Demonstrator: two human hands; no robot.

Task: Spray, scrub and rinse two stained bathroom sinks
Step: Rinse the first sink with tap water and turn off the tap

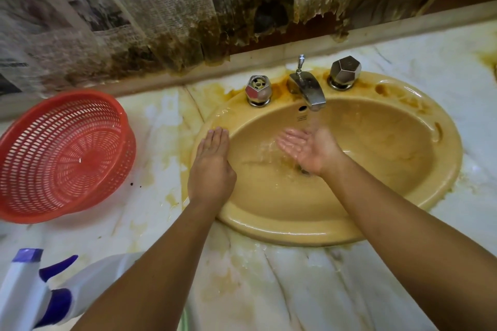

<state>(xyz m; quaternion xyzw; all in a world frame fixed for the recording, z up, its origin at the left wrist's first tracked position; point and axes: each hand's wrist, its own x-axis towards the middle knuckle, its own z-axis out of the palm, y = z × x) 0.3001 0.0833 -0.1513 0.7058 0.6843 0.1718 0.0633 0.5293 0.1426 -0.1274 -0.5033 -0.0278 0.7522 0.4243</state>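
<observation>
Mustard-yellow oval ceramic sink (282, 228) is set in the stained marble bench (269, 290), long axis left to right. Chrome tap spout (309, 90) runs water. Right grip (309, 149) is open, palm up, cupped directly under the stream. Left grip (211, 166) is open, fingers flat on the sink's left rim. Judgement: rinsing stage. The right grip is nearer the water; the rim to be rinsed lies to its left.
</observation>
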